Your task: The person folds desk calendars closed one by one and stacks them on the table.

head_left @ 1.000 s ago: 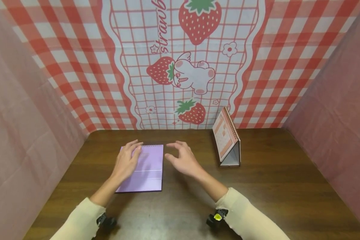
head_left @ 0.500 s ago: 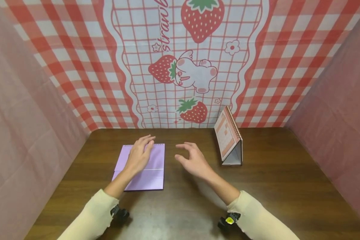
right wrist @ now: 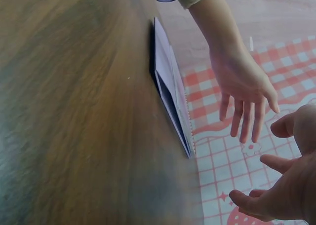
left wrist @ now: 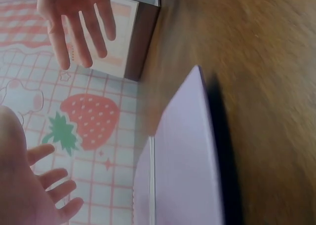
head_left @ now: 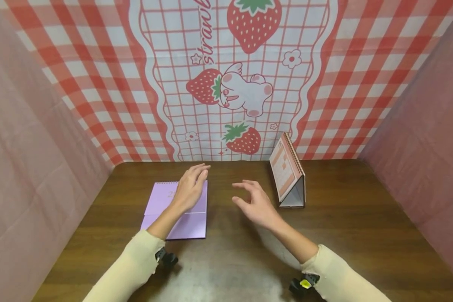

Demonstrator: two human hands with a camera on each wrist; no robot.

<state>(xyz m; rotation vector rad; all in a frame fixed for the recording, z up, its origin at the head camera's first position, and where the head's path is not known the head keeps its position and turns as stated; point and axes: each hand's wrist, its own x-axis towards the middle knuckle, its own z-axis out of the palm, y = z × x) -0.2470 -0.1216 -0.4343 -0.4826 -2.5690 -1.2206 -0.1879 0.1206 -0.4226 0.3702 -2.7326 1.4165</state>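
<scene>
At the near side, the cuffs of two pale sleeves (head_left: 128, 264) are seen above the counter (head_left: 230, 251), with black wrist devices (head_left: 167, 258) hung low at the inner side. A snag on the near edge of the purple calendar (head_left: 190, 222) is judged possible if the left forearm is lowered, as that edge is partly crossed by it.

The purple calendar is laid nearly flat on the counter, left of the middle, with its rings toward the back. A narrow gap between its panels is shown in the right wrist view; under uneven pressure, slipping or springing open is considered a risk.

The left hand (head_left: 190, 187) is held over the purple calendar without contact, its fingers extended and released. The right hand (head_left: 258, 205) is held clear, its fingers parted, relaxed and released. Beyond it the upright calendar (head_left: 287, 176) is propped in a tent shape; toppling could be caused by an outward swing of the right hand, which is held near.

Counted, near to far: two sleeves, two wrist devices, one purple calendar, two hands, one upright calendar, one checked backdrop (head_left: 362, 84) with three printed strawberries in the head view.
</scene>
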